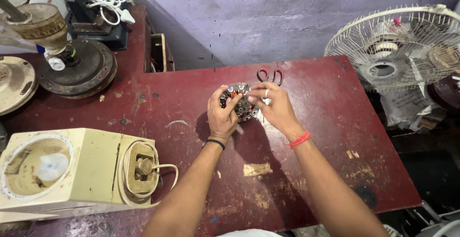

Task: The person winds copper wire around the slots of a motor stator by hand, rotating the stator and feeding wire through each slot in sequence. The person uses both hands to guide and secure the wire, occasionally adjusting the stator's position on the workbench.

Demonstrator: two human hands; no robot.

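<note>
A round motor stator with copper windings lies on the dark red table. My left hand grips its left side, fingers curled over the rim. My right hand, with a ring and a red wrist thread, holds the right side, fingertips pinching at the top of the windings. Red-handled scissors lie just beyond the stator, touching neither hand.
A cream appliance base with a coiled cord lies at the near left. A dark round motor housing and a brass-coloured part sit at the far left. A white fan guard stands off the right edge. A purple wall is behind.
</note>
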